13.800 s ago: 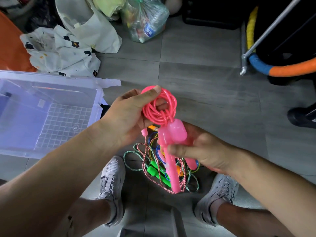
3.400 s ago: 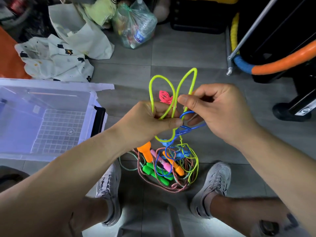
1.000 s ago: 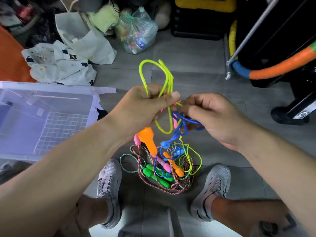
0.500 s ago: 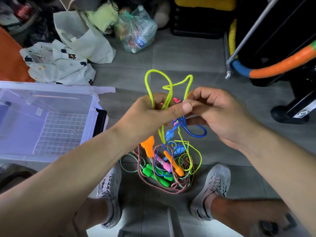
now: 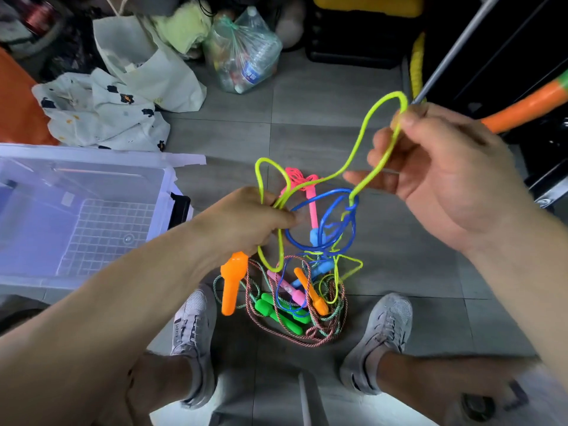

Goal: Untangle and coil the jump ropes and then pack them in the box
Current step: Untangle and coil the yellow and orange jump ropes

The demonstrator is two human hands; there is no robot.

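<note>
My left hand grips loops of a yellow-green jump rope, and an orange handle hangs below it. My right hand pinches a long loop of the same rope, held up and to the right. A blue rope is knotted round the yellow-green one between my hands. On the floor behind lies a coiled pink rope. A tangle of ropes and handles lies between my shoes. The clear plastic box stands open at the left.
A patterned cloth, white bags and a plastic bag of bottles lie at the back. At the right stand a metal frame with orange padding and dark equipment. My shoes flank the tangle on grey floor tiles.
My right hand has pulled a yellow-green loop up and out to the right, away from my left hand. The blue rope now hangs stretched between them.
</note>
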